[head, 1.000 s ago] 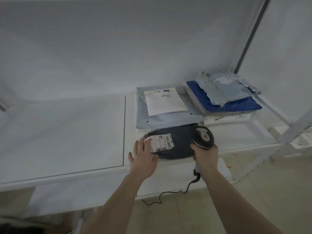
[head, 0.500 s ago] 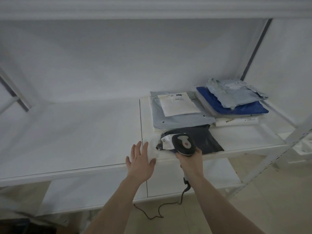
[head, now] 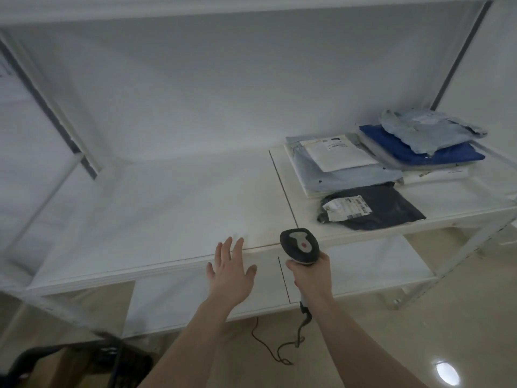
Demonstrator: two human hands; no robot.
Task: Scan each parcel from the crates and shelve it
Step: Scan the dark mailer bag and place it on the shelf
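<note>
Off dark parcel [head: 375, 205]: scanner [head: 300, 245], both hands withdrawn.

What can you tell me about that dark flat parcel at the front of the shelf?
The dark parcel is a flat navy-black plastic mailer bag, slightly wrinkled, lying on the white shelf near its front edge. A crumpled white label with barcodes sits on its left end. Its back edge meets the pale blue parcel behind it. Neither hand touches it.

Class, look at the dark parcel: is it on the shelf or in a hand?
On the shelf. The dark parcel lies flat near its front edge, with neither hand touching it.
</note>
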